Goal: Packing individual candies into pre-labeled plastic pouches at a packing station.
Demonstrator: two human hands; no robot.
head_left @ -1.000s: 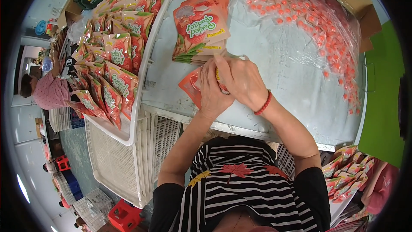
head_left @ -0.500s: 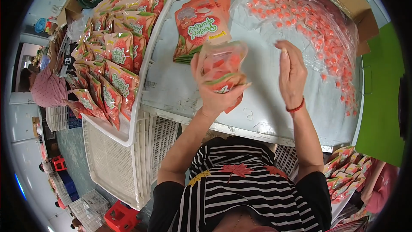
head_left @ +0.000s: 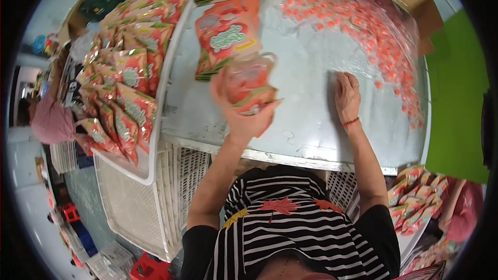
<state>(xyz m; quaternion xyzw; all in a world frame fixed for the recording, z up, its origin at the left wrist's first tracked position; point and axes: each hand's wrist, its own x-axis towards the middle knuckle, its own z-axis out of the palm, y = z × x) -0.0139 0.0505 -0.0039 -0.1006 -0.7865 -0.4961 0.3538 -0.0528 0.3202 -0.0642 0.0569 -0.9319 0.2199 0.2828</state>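
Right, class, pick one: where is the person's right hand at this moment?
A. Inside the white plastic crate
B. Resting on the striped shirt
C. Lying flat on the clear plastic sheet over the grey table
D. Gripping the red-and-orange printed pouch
C: the right hand lies palm down on the clear plastic sheet, near the small orange sweets, while the left hand holds up the red-and-orange printed pouch.

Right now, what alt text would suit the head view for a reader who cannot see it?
The left hand holds up a red-orange pouch above a pale table, while the right hand lies flat beside a clear bag of small orange pieces. More pouches are stacked behind and fill a white tray at left.
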